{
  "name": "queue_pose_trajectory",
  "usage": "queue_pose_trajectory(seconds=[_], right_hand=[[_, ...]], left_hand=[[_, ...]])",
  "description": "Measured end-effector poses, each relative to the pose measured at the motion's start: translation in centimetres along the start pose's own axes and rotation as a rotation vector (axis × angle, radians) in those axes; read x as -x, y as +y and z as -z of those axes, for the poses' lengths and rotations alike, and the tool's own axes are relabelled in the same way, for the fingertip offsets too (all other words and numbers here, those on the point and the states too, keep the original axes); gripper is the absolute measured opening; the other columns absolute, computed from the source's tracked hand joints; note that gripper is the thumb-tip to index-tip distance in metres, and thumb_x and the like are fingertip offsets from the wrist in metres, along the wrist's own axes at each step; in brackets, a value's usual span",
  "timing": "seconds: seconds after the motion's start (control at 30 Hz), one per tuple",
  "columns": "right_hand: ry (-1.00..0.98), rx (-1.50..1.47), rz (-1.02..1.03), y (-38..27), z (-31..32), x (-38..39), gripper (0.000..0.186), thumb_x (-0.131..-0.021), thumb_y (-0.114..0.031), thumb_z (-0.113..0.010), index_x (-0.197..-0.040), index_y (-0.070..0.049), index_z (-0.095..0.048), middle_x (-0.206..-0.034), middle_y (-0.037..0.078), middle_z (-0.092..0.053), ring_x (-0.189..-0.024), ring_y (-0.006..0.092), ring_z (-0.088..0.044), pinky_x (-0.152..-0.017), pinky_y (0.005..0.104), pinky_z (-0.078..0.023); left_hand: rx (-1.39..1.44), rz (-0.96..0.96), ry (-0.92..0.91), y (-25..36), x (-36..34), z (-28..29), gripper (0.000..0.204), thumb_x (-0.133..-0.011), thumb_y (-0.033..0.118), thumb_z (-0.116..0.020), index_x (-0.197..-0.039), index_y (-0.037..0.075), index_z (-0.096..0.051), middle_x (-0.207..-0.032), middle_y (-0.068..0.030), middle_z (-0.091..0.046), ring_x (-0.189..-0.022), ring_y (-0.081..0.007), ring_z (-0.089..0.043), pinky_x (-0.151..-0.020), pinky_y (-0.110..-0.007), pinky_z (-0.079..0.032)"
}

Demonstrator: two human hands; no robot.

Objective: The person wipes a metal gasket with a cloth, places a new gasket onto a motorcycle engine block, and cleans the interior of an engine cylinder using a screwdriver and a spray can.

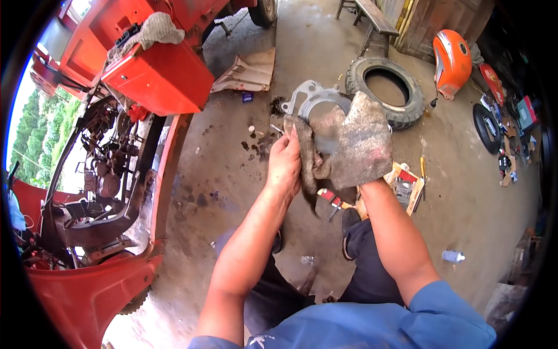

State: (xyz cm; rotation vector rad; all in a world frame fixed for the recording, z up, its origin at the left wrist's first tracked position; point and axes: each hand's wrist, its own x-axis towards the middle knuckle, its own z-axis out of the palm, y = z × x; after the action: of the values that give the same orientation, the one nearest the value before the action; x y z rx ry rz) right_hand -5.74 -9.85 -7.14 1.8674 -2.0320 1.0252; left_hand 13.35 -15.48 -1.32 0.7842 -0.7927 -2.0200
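A flat grey metal plate, shaped like a gasket [302, 98] with a large round opening, is in front of me. A worn grey-brown rag [365, 139] covers its right side, and another fold of the rag hangs along its left. My left hand [285, 161] is closed on that left fold, thumb on top. Whether its fingers also grip the metal is hidden. At the right, my right hand [372, 181] disappears under the rag at the wrist, so its fingers do not show.
Beyond the plate lies a tyre [414, 96]. A red vehicle body with an open frame [110, 215] fills the left side. Near my feet are an opened carton [415, 189] and a yellow-handled tool [422, 167]. An orange tank [453, 63] and a bottle [453, 256] lie at right.
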Motion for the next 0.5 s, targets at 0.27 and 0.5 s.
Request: queue_pose_trajectory(seconds=[0.27, 0.5], right_hand=[[0.02, 0.102, 0.033, 2.0, -0.1, 0.1, 0.05, -0.105, -0.018, -0.051, -0.152, -0.003, -0.038, -0.148, 0.01, -0.049, -0.136, 0.0206, -0.048, -0.117, 0.0368, -0.038], [0.008, 0.041, 0.043, 1.1, -0.5, -1.7, 0.048, -0.102, -0.016, -0.052, -0.148, -0.003, -0.042, -0.143, 0.011, -0.052, -0.132, 0.0221, -0.05, -0.114, 0.0363, -0.04]], left_hand=[[-0.135, -0.271, -0.11, 1.8, -1.2, 0.0, 0.02, -0.102, 0.013, -0.065, -0.118, 0.001, -0.063, -0.105, -0.0051, -0.071, -0.088, -0.0118, -0.066, -0.075, -0.029, -0.057], [-0.214, -0.234, -0.012, 1.5, -0.7, -0.2, 0.026, -0.105, 0.025, -0.061, -0.104, -0.001, -0.064, -0.083, -0.0047, -0.068, -0.061, -0.0128, -0.063, -0.053, -0.03, -0.054]])
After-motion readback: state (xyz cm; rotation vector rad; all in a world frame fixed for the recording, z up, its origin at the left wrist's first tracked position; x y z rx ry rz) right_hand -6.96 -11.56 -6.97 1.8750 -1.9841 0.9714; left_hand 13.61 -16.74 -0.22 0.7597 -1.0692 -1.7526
